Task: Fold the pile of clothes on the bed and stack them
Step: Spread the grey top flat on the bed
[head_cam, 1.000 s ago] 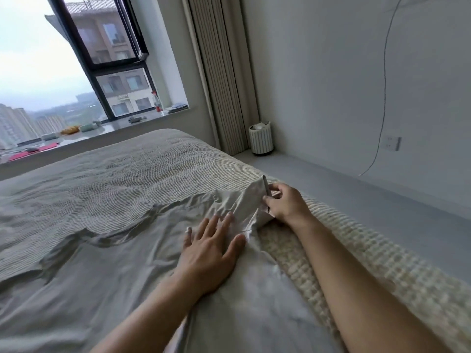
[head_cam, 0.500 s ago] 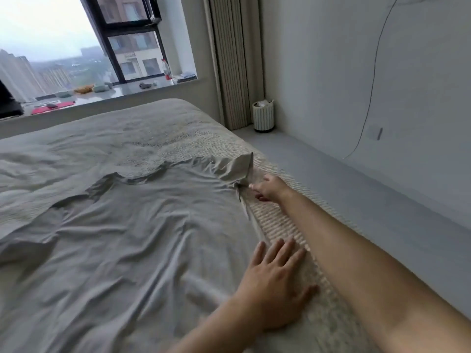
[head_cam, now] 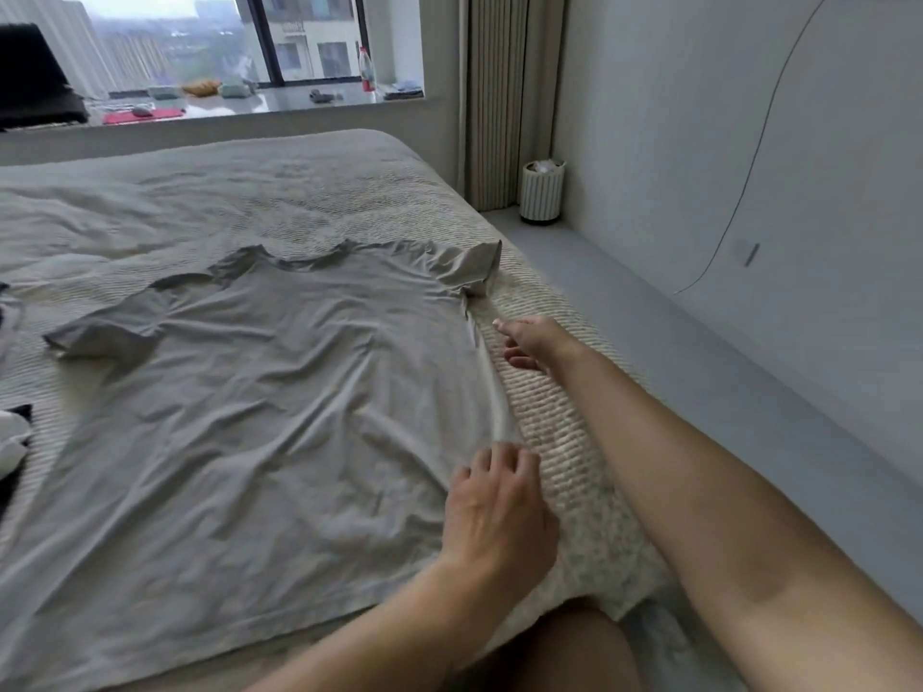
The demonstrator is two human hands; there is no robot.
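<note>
A grey T-shirt (head_cam: 259, 392) lies spread flat and wrinkled on the bed (head_cam: 299, 192), collar toward the window, both short sleeves out to the sides. My left hand (head_cam: 499, 506) is at the shirt's right side edge, low down, and its curled fingers pinch a raised ridge of the fabric. My right hand (head_cam: 534, 342) hovers farther up the same edge, just below the right sleeve. Its fingers are loosely spread and hold nothing.
More clothes, white and black (head_cam: 10, 442), peek in at the left border. The bed's right edge drops to a grey floor strip (head_cam: 699, 342) along the wall. A striped bin (head_cam: 542, 192) stands in the corner. My knee (head_cam: 574, 651) is at the bottom.
My right hand let go of the right sleeve and drew back along the side edge. My left hand slid to that edge and curled its fingers from flat.
</note>
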